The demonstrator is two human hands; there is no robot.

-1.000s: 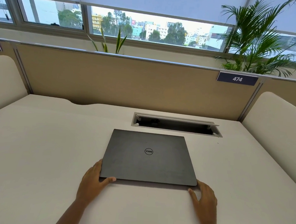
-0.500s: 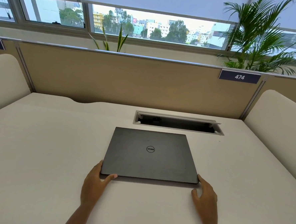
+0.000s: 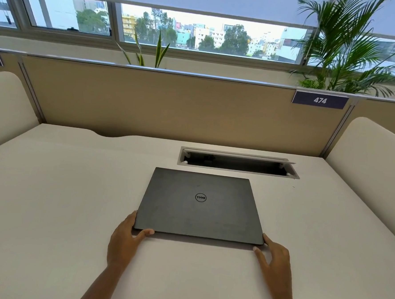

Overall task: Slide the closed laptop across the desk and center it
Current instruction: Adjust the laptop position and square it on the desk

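Observation:
A closed dark grey laptop [image 3: 200,205] with a round logo on its lid lies flat on the white desk [image 3: 61,198], near the middle. My left hand [image 3: 123,242] grips its near left corner, fingers along the left edge and thumb against the front edge. My right hand [image 3: 274,258] rests at the near right corner with fingers spread, thumb and fingertips touching the corner.
An open cable hatch [image 3: 237,162] is cut into the desk just behind the laptop. A tan partition [image 3: 171,106] with a "474" label [image 3: 319,100] closes the back. Cream side screens [image 3: 371,160] flank the desk. Plants stand behind the partition.
The laptop has edged slightly away from me toward the hatch, and both hands have stayed at its near corners.

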